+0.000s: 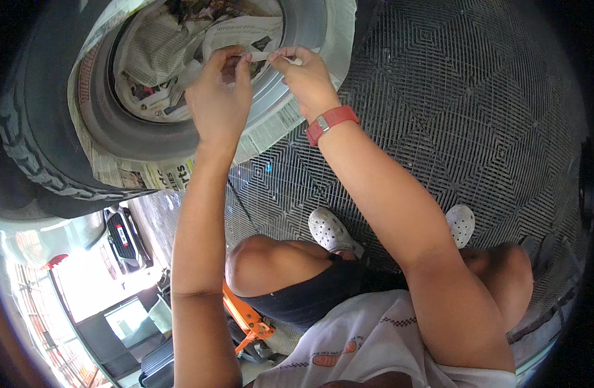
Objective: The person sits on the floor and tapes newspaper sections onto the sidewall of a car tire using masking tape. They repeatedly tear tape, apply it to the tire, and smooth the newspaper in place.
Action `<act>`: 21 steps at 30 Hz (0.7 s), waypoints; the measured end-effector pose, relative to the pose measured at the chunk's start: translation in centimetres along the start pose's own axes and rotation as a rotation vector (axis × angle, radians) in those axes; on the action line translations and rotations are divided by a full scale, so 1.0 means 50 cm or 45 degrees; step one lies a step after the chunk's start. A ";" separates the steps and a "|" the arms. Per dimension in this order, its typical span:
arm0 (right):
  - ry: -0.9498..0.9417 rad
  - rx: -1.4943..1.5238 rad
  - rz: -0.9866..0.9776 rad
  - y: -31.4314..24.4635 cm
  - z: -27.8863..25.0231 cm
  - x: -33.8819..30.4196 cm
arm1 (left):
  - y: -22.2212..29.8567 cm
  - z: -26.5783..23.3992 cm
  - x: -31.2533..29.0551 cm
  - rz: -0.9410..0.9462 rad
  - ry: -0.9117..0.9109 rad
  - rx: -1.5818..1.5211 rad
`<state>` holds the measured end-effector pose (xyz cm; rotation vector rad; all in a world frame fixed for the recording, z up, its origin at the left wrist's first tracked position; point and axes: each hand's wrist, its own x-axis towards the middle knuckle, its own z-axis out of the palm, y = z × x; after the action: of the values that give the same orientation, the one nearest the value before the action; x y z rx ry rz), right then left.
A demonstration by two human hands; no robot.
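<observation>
Between my two hands a short strip of whitish tape (259, 56) is stretched across the front of a wheel. My left hand (220, 97) pinches one end with thumb and fingers. At the other end my right hand (308, 81), with a red watch strap at its wrist, pinches the strip too. Behind them is the grey wheel rim (174, 143). Sheets of newspaper (156, 55) cover the rim's middle, and more newspaper (274, 132) lies around its outer edge, over the black tyre (35, 116).
Black ridged floor tiles (439, 97) spread out at the right and below the wheel. An orange metal frame or tool (245, 317) stands near my left knee. My white clogs (329, 227) rest on the floor. Another vehicle (123, 239) shows in the bright opening at the left.
</observation>
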<state>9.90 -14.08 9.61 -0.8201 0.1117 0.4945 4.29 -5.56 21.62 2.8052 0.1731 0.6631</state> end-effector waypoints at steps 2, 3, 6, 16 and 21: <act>0.140 0.058 -0.023 0.011 0.010 0.021 | -0.004 0.002 0.031 0.167 -0.078 0.221; 0.193 0.097 -0.039 0.016 0.017 0.031 | -0.003 0.007 0.045 0.206 -0.099 0.311; 0.510 -0.046 -0.223 0.033 0.042 0.059 | 0.000 0.027 0.086 0.389 -0.067 0.510; 0.707 -0.046 -0.198 -0.043 0.064 0.072 | -0.041 0.048 0.172 0.608 -0.069 0.600; 0.754 -0.039 -0.338 -0.031 0.078 0.094 | -0.060 0.049 0.181 0.624 -0.037 0.649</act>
<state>14.40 -10.36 11.96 -0.9764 0.5344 -0.0091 13.27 -1.68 22.51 3.3829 -0.4275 0.7653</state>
